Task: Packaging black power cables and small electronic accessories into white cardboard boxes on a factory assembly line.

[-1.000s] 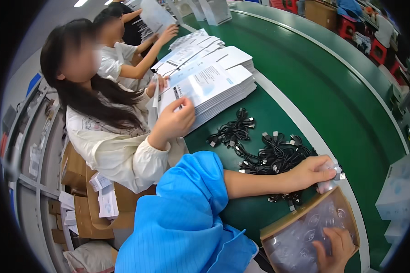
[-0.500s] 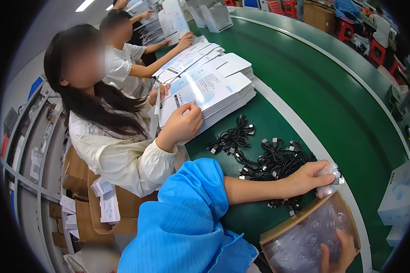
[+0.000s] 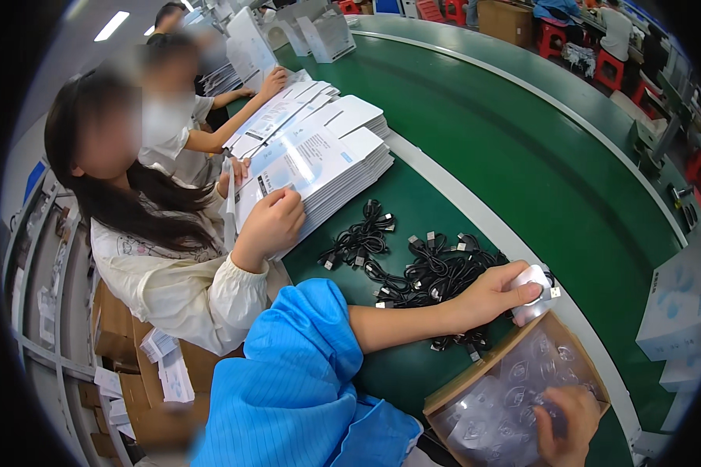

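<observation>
My left hand (image 3: 494,297), its arm in a rolled blue sleeve, reaches across to the right and is closed on a shiny, pale plastic piece (image 3: 530,286). A USB plug (image 3: 554,293) sticks out beside this piece, and I cannot make out how the two are joined. Just below stands a cardboard box (image 3: 487,359) filled with clear moulded plastic pieces (image 3: 483,420). My right hand (image 3: 575,424) is over these pieces inside the box, thumb and fingers apart, with nothing visibly gripped. Black USB cables (image 3: 436,268) lie bundled in a heap to the left of my left hand.
A person at left rests a hand (image 3: 271,226) by a stack of white printed cartons (image 3: 327,167); another works beyond. White boxes (image 3: 681,300) stand at the right. The green table (image 3: 514,167) has a pale strip (image 3: 475,198). Cardboard boxes (image 3: 183,362) sit at lower left.
The whole view has shifted, so things sit further left. The plastic piece in my left hand has turned and shows a broader side. My right hand has moved up over the clear pieces.
</observation>
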Available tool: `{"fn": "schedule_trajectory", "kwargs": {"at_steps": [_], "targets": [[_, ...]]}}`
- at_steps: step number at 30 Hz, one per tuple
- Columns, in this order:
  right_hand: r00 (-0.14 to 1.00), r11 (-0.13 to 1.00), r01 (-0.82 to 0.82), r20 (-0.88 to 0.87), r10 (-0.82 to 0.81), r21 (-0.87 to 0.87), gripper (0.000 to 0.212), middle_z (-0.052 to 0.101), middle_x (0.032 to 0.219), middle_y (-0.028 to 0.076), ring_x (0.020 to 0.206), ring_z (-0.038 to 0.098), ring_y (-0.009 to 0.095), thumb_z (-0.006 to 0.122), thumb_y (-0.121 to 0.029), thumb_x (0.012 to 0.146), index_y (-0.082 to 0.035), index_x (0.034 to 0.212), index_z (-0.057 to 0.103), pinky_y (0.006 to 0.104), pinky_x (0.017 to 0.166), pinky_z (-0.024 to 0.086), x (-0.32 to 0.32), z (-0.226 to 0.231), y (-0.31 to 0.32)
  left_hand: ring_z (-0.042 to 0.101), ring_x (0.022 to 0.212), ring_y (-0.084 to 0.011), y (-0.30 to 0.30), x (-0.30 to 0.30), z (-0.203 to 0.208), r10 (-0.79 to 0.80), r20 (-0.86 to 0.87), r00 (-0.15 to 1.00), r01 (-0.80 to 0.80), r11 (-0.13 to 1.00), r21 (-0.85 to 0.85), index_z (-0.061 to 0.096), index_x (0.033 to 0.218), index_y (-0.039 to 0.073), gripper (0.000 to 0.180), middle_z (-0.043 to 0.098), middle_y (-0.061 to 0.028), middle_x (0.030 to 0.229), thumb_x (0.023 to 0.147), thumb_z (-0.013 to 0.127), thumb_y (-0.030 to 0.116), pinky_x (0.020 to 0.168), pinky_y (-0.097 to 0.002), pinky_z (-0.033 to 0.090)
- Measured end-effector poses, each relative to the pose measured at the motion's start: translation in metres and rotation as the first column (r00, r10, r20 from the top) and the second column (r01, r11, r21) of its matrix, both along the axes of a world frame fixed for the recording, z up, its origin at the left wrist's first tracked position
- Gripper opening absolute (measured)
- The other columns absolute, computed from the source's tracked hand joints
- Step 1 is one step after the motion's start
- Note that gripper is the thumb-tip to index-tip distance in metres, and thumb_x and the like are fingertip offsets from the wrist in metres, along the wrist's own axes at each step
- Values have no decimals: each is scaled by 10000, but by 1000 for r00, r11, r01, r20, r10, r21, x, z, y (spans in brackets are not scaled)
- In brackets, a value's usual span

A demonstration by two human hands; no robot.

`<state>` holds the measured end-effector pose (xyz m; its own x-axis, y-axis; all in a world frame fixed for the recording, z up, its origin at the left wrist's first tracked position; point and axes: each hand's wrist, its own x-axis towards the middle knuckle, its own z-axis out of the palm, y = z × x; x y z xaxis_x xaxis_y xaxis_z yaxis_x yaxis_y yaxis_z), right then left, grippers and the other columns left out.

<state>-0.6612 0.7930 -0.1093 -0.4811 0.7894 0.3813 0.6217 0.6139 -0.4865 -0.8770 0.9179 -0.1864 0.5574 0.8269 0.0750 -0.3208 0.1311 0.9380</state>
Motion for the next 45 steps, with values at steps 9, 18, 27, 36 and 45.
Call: {"fn": "schedule_trajectory", "kwargs": {"at_steps": [9,18,27,36,45], "targets": [[995,997,-15,100,23,-75,334,624,916,142,829,603,318,718,-19,725,-36,1047,628,366,686,491,-1,4,5,562,721,-74,1,3,-4,19,-9,1000,-19,1000,2,527,1055,25,259,590,-27,811,979,502,271,673,-233,461],[1000,993,22,11,-21,-114,326,617,865,143,765,596,321,697,28,709,-38,1019,621,382,672,480,-7,10,5,552,694,-79,-1,2,-1,58,-25,998,-57,998,35,523,1033,28,263,582,-20,770,978,504,285,662,-229,452],[999,995,-23,33,26,-94,267,610,829,138,732,587,322,712,13,700,-38,935,598,387,637,461,-10,7,7,542,678,-78,2,0,-3,36,17,999,-36,999,1,522,1027,28,261,580,-18,767,977,505,284,657,-226,445],[997,994,-25,67,32,-105,247,599,807,133,715,585,324,741,-12,700,-42,887,583,397,622,453,-6,2,5,531,658,-74,5,5,-17,45,9,999,-46,998,40,518,1024,25,247,569,-10,740,984,492,267,648,-219,433],[1000,993,-8,5,9,-120,247,591,787,131,696,576,323,746,2,692,-39,864,573,388,608,447,-10,5,7,524,651,-70,7,2,-11,51,-16,999,-51,998,22,521,1022,28,236,565,-7,726,987,484,259,646,-212,426]]}}
